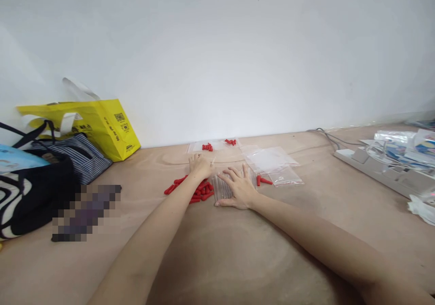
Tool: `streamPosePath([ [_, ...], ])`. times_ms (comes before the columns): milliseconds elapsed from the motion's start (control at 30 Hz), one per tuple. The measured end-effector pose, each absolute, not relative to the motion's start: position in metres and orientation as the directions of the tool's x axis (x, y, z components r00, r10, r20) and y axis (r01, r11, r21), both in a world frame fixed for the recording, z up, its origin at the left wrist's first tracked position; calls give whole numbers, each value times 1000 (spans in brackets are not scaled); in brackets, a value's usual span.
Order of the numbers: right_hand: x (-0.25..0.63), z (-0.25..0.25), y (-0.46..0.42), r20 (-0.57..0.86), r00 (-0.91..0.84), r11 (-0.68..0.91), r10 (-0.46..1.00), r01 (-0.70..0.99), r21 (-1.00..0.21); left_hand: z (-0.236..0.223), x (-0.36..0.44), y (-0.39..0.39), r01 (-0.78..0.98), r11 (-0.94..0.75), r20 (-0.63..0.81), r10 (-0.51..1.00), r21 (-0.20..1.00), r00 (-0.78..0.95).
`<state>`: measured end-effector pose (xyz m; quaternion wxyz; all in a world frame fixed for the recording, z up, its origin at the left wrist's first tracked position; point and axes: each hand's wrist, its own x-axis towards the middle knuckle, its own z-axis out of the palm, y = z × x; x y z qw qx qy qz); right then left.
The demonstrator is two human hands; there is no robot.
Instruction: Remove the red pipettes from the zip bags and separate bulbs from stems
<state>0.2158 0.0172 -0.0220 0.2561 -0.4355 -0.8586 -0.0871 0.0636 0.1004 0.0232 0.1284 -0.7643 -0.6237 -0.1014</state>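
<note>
My right hand lies with its fingers spread over a row of thin clear plastic sticks. To its left, my left hand is closed with curled fingers, and a thin pale stick pokes out beside them. Its forearm passes over a pile of red peg-like pieces and hides part of it. Two more red pieces lie just right of my right hand. Beyond both hands, small red clusters rest on a clear plastic bag.
Flat clear zip bags overlap at the right of my hands. A white power strip with packets and cables is farther right. A yellow bag, a striped pouch and a black bag stand left. A white wall closes the back.
</note>
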Motion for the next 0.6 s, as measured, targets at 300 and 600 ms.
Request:
streamPosePath([
  [300, 231, -21, -4, 703, -357, 581, 616, 808, -98, 45, 46, 47, 938, -340, 455, 827, -62, 330],
  [600, 248, -22, -30, 733, -430, 646, 527, 763, -17, -2, 27, -18, 686, -675, 637, 407, -273, 654],
])
